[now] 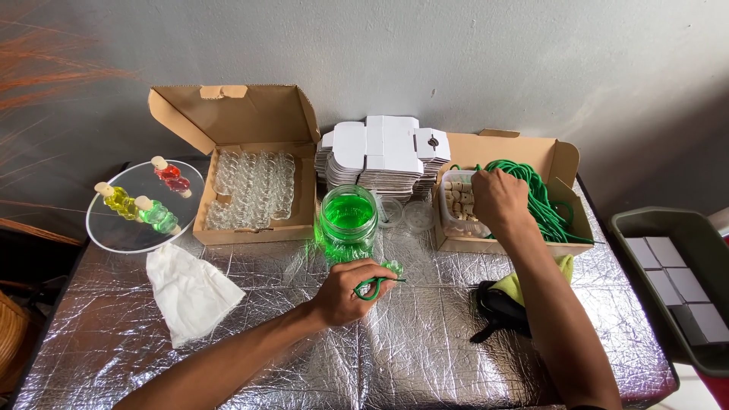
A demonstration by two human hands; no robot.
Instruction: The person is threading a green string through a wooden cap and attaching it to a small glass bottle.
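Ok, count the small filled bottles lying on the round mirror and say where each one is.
3, all on the round mirror at the table's left: the red bottle at the back right, the yellow bottle at the left, the green bottle in front between them. None looks hidden.

Head-worn camera, steeply down, near.

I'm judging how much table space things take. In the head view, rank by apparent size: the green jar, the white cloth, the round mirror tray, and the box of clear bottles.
1. box of clear bottles
2. round mirror tray
3. white cloth, close to the tray, so unsure
4. green jar
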